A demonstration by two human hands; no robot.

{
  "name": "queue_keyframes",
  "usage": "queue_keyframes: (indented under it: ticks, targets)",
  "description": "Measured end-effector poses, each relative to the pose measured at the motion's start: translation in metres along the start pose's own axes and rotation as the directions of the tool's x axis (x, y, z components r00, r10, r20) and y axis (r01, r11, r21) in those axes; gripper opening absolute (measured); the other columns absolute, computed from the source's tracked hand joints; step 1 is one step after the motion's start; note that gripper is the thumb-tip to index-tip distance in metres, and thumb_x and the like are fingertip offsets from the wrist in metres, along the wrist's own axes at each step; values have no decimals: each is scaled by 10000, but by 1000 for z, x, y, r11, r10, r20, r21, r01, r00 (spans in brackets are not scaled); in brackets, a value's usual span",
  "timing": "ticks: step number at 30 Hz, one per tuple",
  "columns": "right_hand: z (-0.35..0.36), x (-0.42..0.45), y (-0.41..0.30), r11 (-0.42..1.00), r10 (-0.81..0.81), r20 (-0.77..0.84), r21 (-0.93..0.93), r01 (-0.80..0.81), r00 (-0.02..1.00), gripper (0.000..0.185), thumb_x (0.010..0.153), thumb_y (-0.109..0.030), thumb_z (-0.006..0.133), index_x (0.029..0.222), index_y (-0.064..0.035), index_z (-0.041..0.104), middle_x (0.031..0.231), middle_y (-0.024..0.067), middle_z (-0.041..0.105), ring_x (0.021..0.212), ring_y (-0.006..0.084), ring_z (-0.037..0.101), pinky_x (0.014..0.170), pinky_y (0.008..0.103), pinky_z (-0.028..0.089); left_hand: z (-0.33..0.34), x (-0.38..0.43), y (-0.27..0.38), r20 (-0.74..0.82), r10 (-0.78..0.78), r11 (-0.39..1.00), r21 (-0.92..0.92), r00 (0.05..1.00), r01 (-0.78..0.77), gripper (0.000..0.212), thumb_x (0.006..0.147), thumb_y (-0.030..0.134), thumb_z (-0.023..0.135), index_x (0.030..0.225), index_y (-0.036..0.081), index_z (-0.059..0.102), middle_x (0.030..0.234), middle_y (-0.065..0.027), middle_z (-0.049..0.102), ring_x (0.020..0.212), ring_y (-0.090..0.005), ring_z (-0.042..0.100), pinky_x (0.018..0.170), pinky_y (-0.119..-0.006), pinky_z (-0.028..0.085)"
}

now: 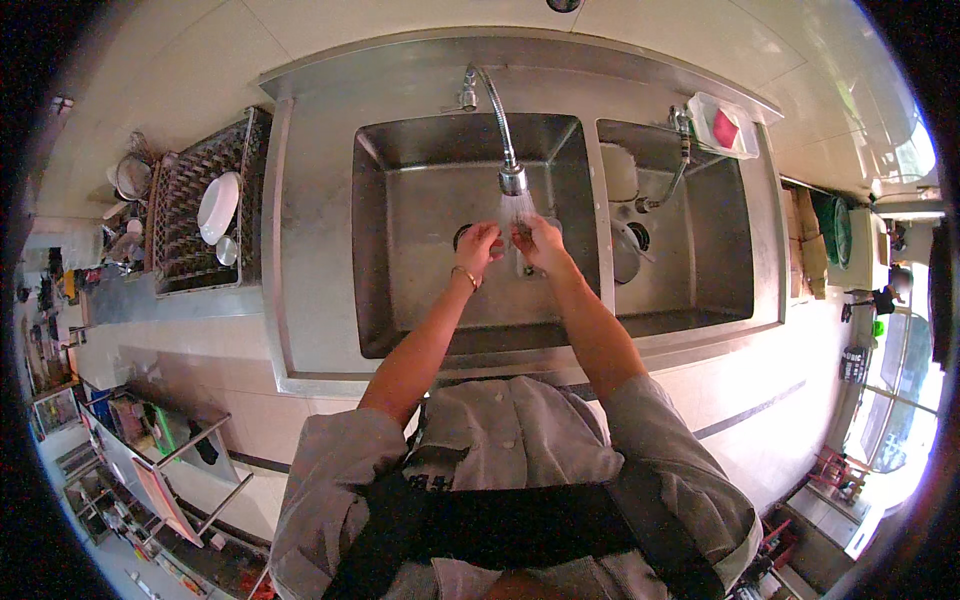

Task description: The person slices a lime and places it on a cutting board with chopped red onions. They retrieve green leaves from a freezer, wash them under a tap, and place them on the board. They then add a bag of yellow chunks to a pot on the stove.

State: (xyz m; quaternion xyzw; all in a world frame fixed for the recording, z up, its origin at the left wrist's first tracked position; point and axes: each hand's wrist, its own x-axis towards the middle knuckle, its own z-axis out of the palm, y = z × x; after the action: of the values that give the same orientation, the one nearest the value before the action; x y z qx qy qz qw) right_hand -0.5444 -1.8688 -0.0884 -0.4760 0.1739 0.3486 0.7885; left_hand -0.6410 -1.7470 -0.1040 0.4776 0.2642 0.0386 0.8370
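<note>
My left hand (pixel 480 247) and my right hand (pixel 538 238) are over the larger stainless steel sink basin (pixel 420 285). Water sprays from the head of a flexible gooseneck faucet (pixel 513 178) onto my right hand, whose fingers are curled. Whether something small sits in those fingers is not clear. My left hand, with a bracelet (pixel 465 277) at the wrist, is just left of the spray, fingers bent; no held object shows. Beneath my hands lies a small, partly hidden object (pixel 529 270) on the basin floor. A dark round drain opening (pixel 459 235) shows beside my left hand.
The smaller right basin (pixel 675 255) holds a pale board-like item (pixel 619 172) and a metal vessel (pixel 628 251), below a second faucet (pixel 681 142). A clear plastic tub (pixel 742 139) with a red sponge-like piece (pixel 725 128) stands behind. Leftward, a plastic crate (pixel 196 184) holds a white oval dish (pixel 219 208).
</note>
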Motion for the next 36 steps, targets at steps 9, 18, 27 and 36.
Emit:
queue_keyframes:
  ticks: [9, 18, 27, 36]
  targets:
    - [-18, 4, -4, 760, -185, 240, -579, 293, 953, 139, 876, -73, 551, 972, 25, 576, 887, 99, 631, 687, 165, 607, 588, 291, 502, 11, 59, -8, 30, 276, 747, 623, 961, -234, 245, 796, 266, 642, 906, 48, 669, 786, -79, 671, 708, -189, 637, 647, -304, 500]
    - [-11, -22, -5, 890, -232, 95, -382, 250, 968, 194, 848, -34, 576, 1005, 74, 540, 906, 144, 626, 765, 229, 649, 673, 328, 547, 33, 33, 3, -45, 348, 796, 543, 936, -270, 286, 809, 286, 604, 825, 1, 618, 710, -113, 637, 654, -212, 618, 604, -335, 472]
    - [-15, -6, -2, 780, -339, 89, -531, 333, 937, 174, 822, -56, 619, 971, 26, 581, 872, 102, 630, 753, 189, 636, 658, 313, 553, 28, 29, 7, 18, 119, 983, 140, 993, -120, 170, 821, 165, 625, 921, 27, 623, 805, -15, 638, 714, -120, 591, 627, -272, 477]
    - [-12, 0, 12, 748, -345, 158, -549, 373, 925, 114, 815, -35, 621, 909, 28, 625, 868, 86, 639, 760, 163, 620, 668, 293, 543, 2, 30, 5, -48, 254, 858, 471, 966, -203, 227, 790, 230, 677, 935, 57, 692, 830, -31, 677, 718, -119, 612, 660, -266, 493]
